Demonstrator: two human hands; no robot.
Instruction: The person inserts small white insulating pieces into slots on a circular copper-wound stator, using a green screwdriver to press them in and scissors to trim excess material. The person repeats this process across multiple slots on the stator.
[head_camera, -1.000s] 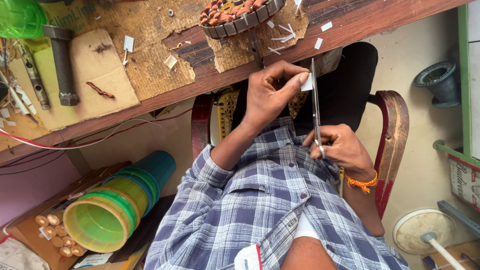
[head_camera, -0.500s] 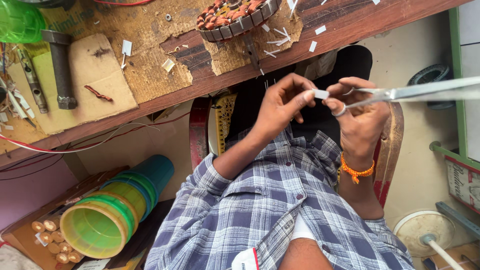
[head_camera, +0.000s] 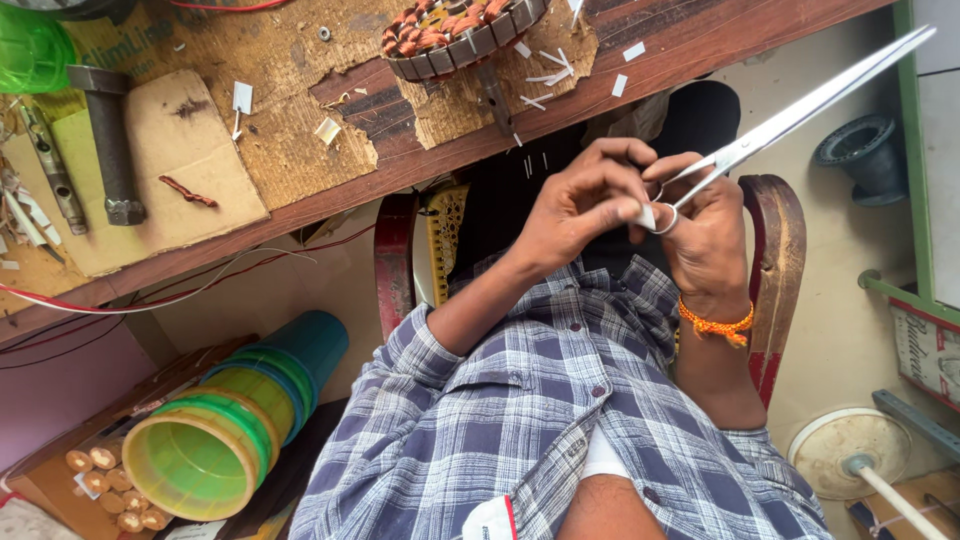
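Observation:
My left hand (head_camera: 575, 210) pinches a small white paper piece (head_camera: 646, 216) between thumb and fingers, just under the workbench edge. My right hand (head_camera: 708, 235), with an orange thread band on its wrist, grips long steel scissors (head_camera: 800, 112) by the handles. The blades point up and to the right, and their pivot sits beside the paper piece. The two hands touch above my lap and my checked shirt.
The wooden workbench (head_camera: 300, 150) carries a motor stator with copper windings (head_camera: 460, 35), white paper scraps (head_camera: 545, 75), a steel bolt (head_camera: 105, 140) and red wires. A stack of green and teal plastic cups (head_camera: 230, 425) lies at lower left. A chair arm (head_camera: 780, 260) stands right.
The scissors swung from upright to pointing up and right. My right hand rose to meet my left hand, and both now close around the small white paper piece.

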